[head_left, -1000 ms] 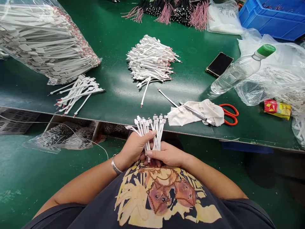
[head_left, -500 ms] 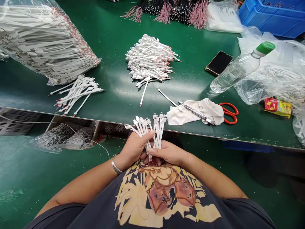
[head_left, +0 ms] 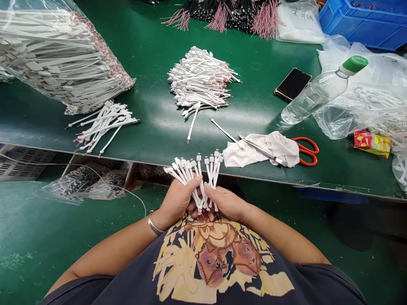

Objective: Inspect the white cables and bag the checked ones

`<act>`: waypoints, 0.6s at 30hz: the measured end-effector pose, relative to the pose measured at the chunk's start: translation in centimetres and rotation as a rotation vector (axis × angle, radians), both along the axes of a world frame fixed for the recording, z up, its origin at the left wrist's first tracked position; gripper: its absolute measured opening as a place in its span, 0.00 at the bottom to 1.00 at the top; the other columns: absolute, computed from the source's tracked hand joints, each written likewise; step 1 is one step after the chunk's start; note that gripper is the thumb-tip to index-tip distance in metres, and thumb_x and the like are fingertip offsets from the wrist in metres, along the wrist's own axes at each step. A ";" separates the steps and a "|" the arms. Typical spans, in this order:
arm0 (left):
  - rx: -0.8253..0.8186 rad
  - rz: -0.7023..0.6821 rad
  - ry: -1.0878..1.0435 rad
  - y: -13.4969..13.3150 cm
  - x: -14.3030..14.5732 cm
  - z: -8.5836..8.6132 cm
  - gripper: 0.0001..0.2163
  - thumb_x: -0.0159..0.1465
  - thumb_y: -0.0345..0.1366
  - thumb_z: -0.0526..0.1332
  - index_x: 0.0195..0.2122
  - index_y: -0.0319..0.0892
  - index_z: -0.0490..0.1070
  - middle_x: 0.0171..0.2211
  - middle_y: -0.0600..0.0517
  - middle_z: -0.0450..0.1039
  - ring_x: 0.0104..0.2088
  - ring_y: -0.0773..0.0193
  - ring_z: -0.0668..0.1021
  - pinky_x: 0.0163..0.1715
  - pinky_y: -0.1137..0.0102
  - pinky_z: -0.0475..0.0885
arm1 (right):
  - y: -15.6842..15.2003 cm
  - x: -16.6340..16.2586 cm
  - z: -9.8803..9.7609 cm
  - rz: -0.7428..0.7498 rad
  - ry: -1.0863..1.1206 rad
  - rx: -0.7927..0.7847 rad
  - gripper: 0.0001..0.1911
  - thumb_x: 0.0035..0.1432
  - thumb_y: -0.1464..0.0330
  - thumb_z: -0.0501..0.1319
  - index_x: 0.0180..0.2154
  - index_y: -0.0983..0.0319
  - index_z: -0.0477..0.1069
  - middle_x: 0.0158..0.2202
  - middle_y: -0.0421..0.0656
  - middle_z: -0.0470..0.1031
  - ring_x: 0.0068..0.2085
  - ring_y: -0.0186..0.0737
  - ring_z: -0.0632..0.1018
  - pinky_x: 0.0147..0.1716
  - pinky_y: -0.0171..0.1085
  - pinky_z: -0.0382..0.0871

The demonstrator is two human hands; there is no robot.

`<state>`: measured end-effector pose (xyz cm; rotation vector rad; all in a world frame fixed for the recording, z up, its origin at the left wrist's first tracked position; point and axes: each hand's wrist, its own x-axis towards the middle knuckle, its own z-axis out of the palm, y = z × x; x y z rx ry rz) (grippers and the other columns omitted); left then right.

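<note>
My left hand [head_left: 176, 202] and my right hand [head_left: 225, 203] grip a fanned bunch of white flat cables [head_left: 199, 173] low over my lap, just below the bench's front edge. Their white connector ends point up and away from me. The lower ends disappear inside my fingers. Farther off on the green bench lie a loose pile of the same cables [head_left: 200, 80] and a smaller pile [head_left: 103, 125]. A large clear bag of white cables [head_left: 60, 59] sits at the far left. Neither hand touches the bench.
On the bench are a white cloth [head_left: 263, 152] under a metal tool [head_left: 262, 150], orange-handled scissors [head_left: 307, 151], a phone [head_left: 292, 84], a water bottle [head_left: 314, 93], plastic bags [head_left: 337, 123], pink-wired bundles [head_left: 222, 17] and a blue crate [head_left: 359, 21].
The cable bunch has fanned wider, its left side leaning farther left. My right thumb and fingers have shifted up slightly along the cables.
</note>
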<state>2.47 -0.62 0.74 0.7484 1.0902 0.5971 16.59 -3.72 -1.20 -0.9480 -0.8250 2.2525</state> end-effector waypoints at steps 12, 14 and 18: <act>-0.026 -0.017 -0.014 0.6 0.0 1.5 0.14 0.59 0.47 0.59 0.27 0.41 0.62 0.12 0.60 0.59 0.08 0.75 0.57 0.06 0.80 0.51 | 0.7 -0.1 2.6 -0.044 0.019 0.002 0.36 0.56 0.43 0.48 0.36 0.69 0.76 0.29 0.48 0.76 0.25 0.33 0.74 0.28 0.33 0.69; -0.039 -0.087 0.021 0.7 0.1 1.3 0.15 0.58 0.48 0.59 0.27 0.40 0.64 0.12 0.58 0.61 0.09 0.75 0.59 0.06 0.80 0.51 | 0.5 0.0 2.4 -0.033 -0.022 0.028 0.36 0.56 0.43 0.48 0.33 0.69 0.76 0.28 0.47 0.76 0.25 0.33 0.73 0.28 0.33 0.68; -0.064 -0.151 0.087 0.8 0.2 1.3 0.14 0.56 0.46 0.62 0.26 0.40 0.65 0.11 0.58 0.60 0.09 0.74 0.59 0.06 0.79 0.50 | 0.2 0.1 1.6 -0.020 -0.109 0.054 0.37 0.56 0.42 0.47 0.32 0.68 0.77 0.24 0.45 0.74 0.24 0.34 0.72 0.27 0.34 0.67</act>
